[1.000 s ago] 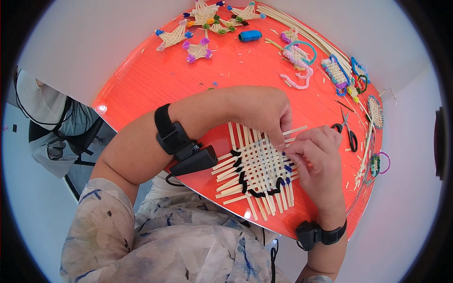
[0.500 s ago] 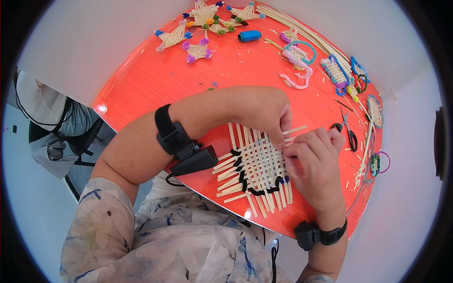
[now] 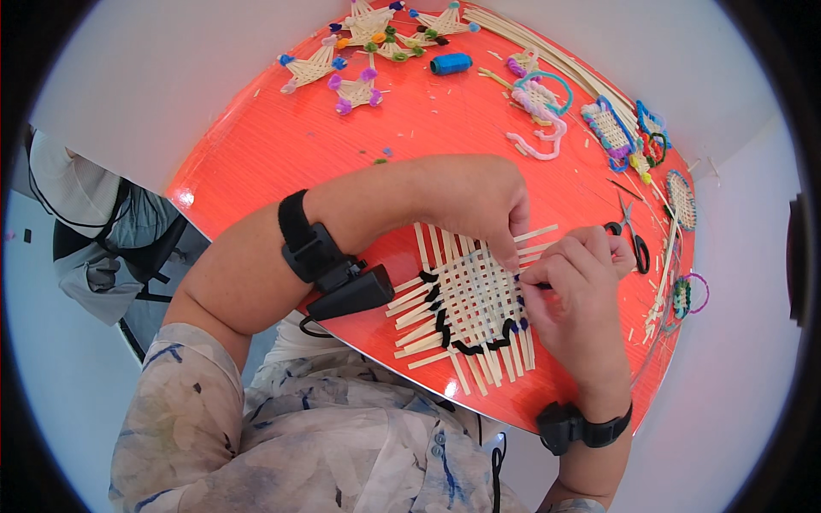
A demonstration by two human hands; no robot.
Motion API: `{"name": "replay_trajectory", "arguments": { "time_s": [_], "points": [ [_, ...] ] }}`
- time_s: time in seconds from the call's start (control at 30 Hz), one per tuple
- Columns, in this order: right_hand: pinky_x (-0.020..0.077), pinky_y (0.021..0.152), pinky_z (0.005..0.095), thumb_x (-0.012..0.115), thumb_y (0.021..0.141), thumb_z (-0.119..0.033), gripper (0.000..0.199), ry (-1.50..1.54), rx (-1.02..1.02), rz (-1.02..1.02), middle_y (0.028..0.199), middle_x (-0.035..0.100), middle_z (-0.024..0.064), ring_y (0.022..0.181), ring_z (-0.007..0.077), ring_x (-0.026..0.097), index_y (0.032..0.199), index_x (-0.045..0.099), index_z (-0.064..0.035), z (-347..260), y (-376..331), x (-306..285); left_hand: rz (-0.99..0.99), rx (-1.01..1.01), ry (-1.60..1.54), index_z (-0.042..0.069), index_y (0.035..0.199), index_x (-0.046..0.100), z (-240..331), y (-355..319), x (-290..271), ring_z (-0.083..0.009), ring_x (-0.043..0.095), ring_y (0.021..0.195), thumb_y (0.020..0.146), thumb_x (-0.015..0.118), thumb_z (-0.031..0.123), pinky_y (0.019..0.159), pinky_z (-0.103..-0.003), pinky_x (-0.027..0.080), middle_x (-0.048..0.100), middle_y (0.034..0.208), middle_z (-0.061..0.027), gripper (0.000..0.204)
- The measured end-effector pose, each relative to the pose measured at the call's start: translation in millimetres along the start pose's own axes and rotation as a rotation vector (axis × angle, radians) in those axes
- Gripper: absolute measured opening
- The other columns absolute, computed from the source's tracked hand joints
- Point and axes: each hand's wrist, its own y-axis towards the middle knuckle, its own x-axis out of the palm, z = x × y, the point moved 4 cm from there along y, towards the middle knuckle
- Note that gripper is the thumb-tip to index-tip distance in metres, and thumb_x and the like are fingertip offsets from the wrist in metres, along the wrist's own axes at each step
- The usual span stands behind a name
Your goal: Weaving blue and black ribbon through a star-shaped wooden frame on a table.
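A woven mat of pale bamboo strips [image 3: 475, 295] lies near the table's front edge, its loose strip ends fanning out. Black fuzzy chenille stem [image 3: 466, 348] zigzags between the strips along its left and lower edges, with a dark bluish stretch at the lower right. My left hand [image 3: 496, 209] reaches over from the far side, thumb and fingers closed on the mat's upper right edge. Beside that edge, my right hand [image 3: 575, 295] pinches a dark bit of the chenille stem between thumb and forefinger; the fingers hide most of it.
Scissors [image 3: 631, 237] lie right of my right hand, near loose bamboo strips [image 3: 667, 265]. Star-shaped woven pieces [image 3: 357, 91], a blue thread spool [image 3: 451, 64] and small chenille-trimmed weavings [image 3: 607, 132] lie farther back. White walls edge the red table [image 3: 282, 154]. A seated person [image 3: 85, 197] is at far left.
My right hand has drawn slightly right, away from the mat's edge, and dark chenille stem now shows at its fingertips. The mat has shifted a little; my left hand stays almost in place.
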Motion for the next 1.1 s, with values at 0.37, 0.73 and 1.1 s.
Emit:
{"name": "replay_trajectory", "arguments": {
  "time_s": [0.37, 0.73, 1.1],
  "points": [
    [0.0296, 0.085, 0.0436, 0.071, 0.065, -0.003, 0.018, 0.012, 0.045, 0.054, 0.072, 0.05, 0.0009, 0.081, 0.0221, 0.051, 0.07, 0.055, -0.0103, -3, 2, 1, 0.012, 0.015, 0.01, -0.001, 0.086, 0.072, 3, 0, 1, -0.0151, 0.064, 0.065, 0.07, 0.078, 0.02, 0.06, -0.03, 0.049, 0.07, 0.073, -0.0091, 0.028],
    [0.0291, 0.084, 0.0426, 0.071, 0.066, -0.003, 0.019, -0.034, 0.039, 0.109, 0.073, 0.051, 0.0007, 0.081, 0.0215, 0.051, 0.072, 0.055, -0.0116, -3, -1, 4, 0.036, 0.015, -0.015, -0.002, 0.084, 0.072, 2, 0, 1, -0.014, 0.063, 0.064, 0.07, 0.078, 0.018, 0.06, -0.029, 0.049, 0.07, 0.072, -0.0089, 0.026],
    [0.041, 0.065, 0.024, 0.059, 0.091, -0.005, 0.006, 0.503, 0.642, 0.391, 0.076, 0.054, 0.0002, 0.07, 0.0089, 0.049, 0.089, 0.058, 0.0004, 81, -29, -8, -0.005, 0.022, -0.157, 0.003, 0.083, 0.073, -4, 0, -13, -0.0081, 0.063, 0.065, 0.073, 0.08, 0.019, 0.06, -0.025, 0.047, 0.07, 0.075, -0.0031, 0.021]
  ]
}}
